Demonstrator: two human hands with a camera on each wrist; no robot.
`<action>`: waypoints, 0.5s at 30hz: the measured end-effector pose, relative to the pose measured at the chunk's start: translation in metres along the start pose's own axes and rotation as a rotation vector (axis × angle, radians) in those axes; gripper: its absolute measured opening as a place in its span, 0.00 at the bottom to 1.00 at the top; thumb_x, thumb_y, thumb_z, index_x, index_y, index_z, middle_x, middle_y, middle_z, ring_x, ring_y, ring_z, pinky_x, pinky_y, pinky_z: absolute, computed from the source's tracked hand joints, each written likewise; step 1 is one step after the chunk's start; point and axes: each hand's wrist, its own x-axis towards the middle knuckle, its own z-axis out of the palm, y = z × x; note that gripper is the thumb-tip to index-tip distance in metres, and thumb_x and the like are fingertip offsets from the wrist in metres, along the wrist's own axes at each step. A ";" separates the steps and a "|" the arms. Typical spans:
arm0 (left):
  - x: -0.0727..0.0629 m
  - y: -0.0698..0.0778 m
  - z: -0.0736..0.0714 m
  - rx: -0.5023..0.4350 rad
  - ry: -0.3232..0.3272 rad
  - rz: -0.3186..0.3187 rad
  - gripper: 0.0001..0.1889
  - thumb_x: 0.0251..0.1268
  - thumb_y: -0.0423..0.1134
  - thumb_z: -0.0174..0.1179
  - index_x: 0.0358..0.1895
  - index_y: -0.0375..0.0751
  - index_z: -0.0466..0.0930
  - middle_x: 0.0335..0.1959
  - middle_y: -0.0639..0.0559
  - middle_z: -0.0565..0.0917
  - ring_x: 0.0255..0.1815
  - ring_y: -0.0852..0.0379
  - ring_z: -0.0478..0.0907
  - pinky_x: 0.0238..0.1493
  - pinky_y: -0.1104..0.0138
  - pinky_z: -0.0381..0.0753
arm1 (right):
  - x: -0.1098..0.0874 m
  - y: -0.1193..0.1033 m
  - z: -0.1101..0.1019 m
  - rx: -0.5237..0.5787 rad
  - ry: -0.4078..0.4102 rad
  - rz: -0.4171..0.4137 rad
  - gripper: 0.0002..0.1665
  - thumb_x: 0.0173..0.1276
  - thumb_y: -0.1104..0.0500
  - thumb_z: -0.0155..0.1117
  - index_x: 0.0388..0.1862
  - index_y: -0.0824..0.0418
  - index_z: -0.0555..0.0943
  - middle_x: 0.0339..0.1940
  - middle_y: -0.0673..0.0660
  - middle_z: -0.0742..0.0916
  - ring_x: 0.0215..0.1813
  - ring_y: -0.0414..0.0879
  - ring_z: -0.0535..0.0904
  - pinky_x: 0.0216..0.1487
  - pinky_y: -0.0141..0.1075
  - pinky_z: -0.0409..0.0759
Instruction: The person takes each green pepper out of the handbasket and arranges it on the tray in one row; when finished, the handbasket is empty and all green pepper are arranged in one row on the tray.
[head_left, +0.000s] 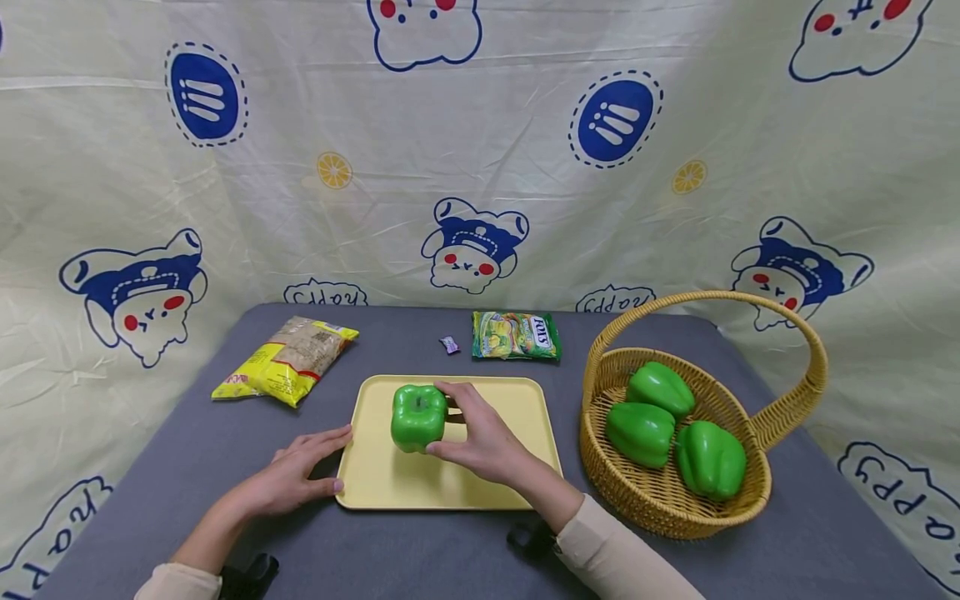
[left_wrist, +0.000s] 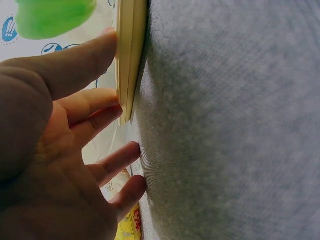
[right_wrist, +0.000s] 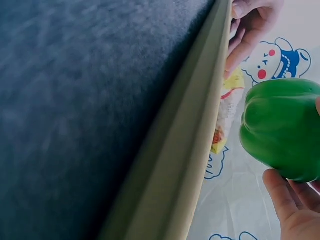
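Observation:
My right hand (head_left: 483,437) grips a green bell pepper (head_left: 417,417) from its right side, thumb near the front and fingers at the back. The pepper is above the pale yellow tray (head_left: 450,487); the right wrist view shows the held pepper (right_wrist: 285,130) apart from the tray rim (right_wrist: 200,135). At the tray's left edge, my left hand (head_left: 288,475) touches the rim with its fingers and thumb extended. In the left wrist view, thumb and fingers of the left hand (left_wrist: 65,115) meet the tray edge (left_wrist: 131,55), while other fingertips rest on the grey cloth.
A wicker basket (head_left: 675,521) with a tall handle stands at the right, holding three green bell peppers (head_left: 708,458). A yellow bag (head_left: 288,358) lies back left. Behind the tray are a green snack packet (head_left: 515,336) and a small purple wrapper (head_left: 449,345). A printed curtain hangs behind.

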 end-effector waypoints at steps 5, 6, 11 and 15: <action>0.000 0.000 0.000 -0.004 -0.002 0.003 0.38 0.59 0.51 0.62 0.70 0.40 0.62 0.73 0.42 0.60 0.68 0.34 0.56 0.52 0.36 0.54 | 0.005 0.000 0.006 -0.014 -0.015 0.037 0.45 0.52 0.63 0.73 0.68 0.64 0.62 0.59 0.60 0.74 0.60 0.53 0.76 0.55 0.39 0.78; 0.000 0.000 0.000 -0.004 -0.001 0.004 0.38 0.59 0.51 0.62 0.70 0.40 0.62 0.73 0.42 0.60 0.68 0.34 0.56 0.52 0.36 0.54 | 0.006 0.000 0.007 -0.018 -0.019 0.045 0.45 0.53 0.62 0.73 0.68 0.65 0.62 0.58 0.60 0.74 0.60 0.52 0.76 0.55 0.39 0.78; 0.000 0.001 -0.001 -0.010 -0.003 0.003 0.38 0.59 0.51 0.62 0.70 0.40 0.62 0.73 0.42 0.60 0.68 0.34 0.56 0.53 0.36 0.53 | 0.011 0.000 0.011 -0.042 -0.050 0.096 0.46 0.53 0.61 0.73 0.68 0.65 0.62 0.59 0.60 0.74 0.58 0.51 0.77 0.55 0.38 0.78; 0.000 0.001 -0.001 -0.011 -0.006 0.000 0.38 0.59 0.52 0.62 0.70 0.41 0.62 0.74 0.42 0.60 0.68 0.34 0.56 0.53 0.36 0.53 | 0.015 0.000 0.015 -0.051 -0.078 0.130 0.46 0.53 0.60 0.74 0.69 0.64 0.61 0.60 0.60 0.73 0.57 0.51 0.78 0.55 0.37 0.78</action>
